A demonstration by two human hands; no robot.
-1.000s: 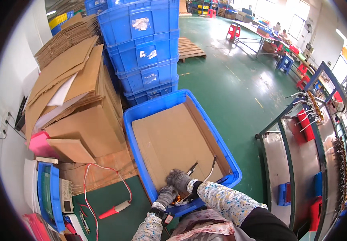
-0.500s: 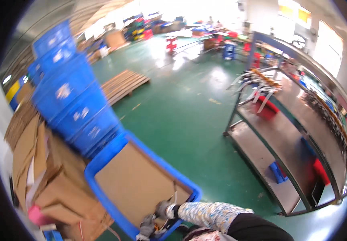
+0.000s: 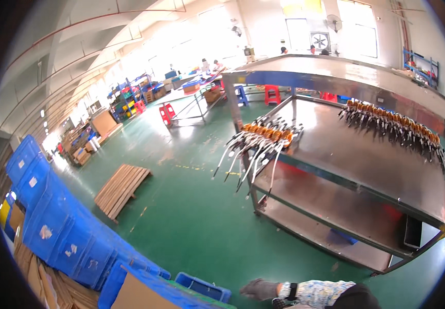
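A slatted wooden pallet (image 3: 123, 190) lies on the green floor (image 3: 191, 226), right of stacked blue plastic crates (image 3: 57, 232); brown cardboard sheets (image 3: 51, 286) show at the lower left; farther back, a red stool (image 3: 168, 113) stands by a long worktable (image 3: 184, 97); a blue stool (image 3: 242, 97) is nearby; a square exhaust fan (image 3: 320, 41) and a round wall fan (image 3: 334, 23) sit beside a bright window (image 3: 359, 28); a blue rack (image 3: 422, 67) stands far right.

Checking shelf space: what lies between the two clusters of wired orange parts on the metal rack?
Between the left cluster and the right cluster, the head view shows just bare, shiny metal shelf.
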